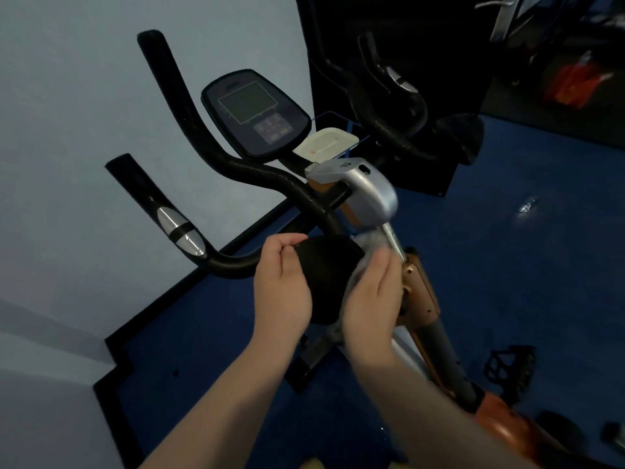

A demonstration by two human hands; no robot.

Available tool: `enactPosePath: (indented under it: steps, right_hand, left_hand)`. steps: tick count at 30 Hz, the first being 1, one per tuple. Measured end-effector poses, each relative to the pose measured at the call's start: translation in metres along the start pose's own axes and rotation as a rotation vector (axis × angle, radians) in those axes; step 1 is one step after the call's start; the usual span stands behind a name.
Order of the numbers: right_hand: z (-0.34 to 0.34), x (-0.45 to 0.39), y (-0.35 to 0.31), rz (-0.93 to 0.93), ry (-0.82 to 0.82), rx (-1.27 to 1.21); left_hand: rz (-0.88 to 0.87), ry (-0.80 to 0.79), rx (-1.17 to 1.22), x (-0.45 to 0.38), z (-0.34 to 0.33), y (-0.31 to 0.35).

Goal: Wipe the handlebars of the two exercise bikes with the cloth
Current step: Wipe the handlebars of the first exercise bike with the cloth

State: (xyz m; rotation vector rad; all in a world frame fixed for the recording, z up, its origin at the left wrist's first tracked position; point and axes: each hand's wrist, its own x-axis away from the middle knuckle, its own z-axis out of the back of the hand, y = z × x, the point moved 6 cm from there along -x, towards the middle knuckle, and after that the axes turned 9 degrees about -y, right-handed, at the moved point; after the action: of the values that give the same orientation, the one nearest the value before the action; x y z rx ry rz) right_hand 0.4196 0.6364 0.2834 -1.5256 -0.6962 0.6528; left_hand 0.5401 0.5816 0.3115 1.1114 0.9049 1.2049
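Note:
The near bike's black handlebar [189, 130] rises to the left, with a lower grip [179, 228] that carries silver sensor plates. A console [257, 113] sits between the bars. Close to me a rounded black part of the handlebar [324, 279] sits between my hands. My left hand [282, 286] pinches its left edge with thumb and fingers. My right hand [372, 299] is blurred and presses a pale grey cloth [367, 243] against its right side; most of the cloth is hidden under the palm. A second set of black handlebars [389, 130] stands at the back right.
The bike's silver and copper stem [372, 194] and frame [419, 289] run down to the right over a blue floor [507, 265]. A pale wall [67, 130] is at the left. A dark panel [439, 45] stands behind, and a black pedal [510, 370] at the lower right.

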Motion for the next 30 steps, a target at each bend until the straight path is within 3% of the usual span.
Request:
enactPosePath:
  steps: [3, 8, 14, 18, 23, 27, 30]
  right_hand:
    - [-0.002, -0.025, -0.027, 0.146, -0.05, 0.223]
    - [0.0, 0.014, 0.0, 0.082, -0.041, 0.3]
    - [-0.014, -0.031, -0.042, 0.253, -0.194, 0.562]
    - [-0.007, -0.007, -0.023, 0.27, -0.163, 0.496]
    - [0.007, -0.028, -0.029, 0.351, -0.351, 0.622]
    - [-0.019, -0.087, -0.065, 0.442, -0.486, 0.563]
    - [-0.07, -0.12, -0.094, 0.607, -0.679, 0.621]
  left_hand:
    - [-0.024, -0.041, 0.0, 0.0, 0.0, 0.0]
    - [-0.057, -0.113, 0.009, -0.003, -0.002, 0.0]
    - [-0.067, -0.138, 0.04, -0.006, -0.004, 0.002]
    - [-0.072, -0.138, 0.026, -0.006, -0.003, 0.0]
    - [-0.116, -0.183, -0.09, -0.008, 0.0, 0.01]
    - [-0.288, 0.045, -0.098, -0.031, 0.026, 0.041]
    - [-0.305, 0.138, -0.13, -0.059, 0.034, 0.054]
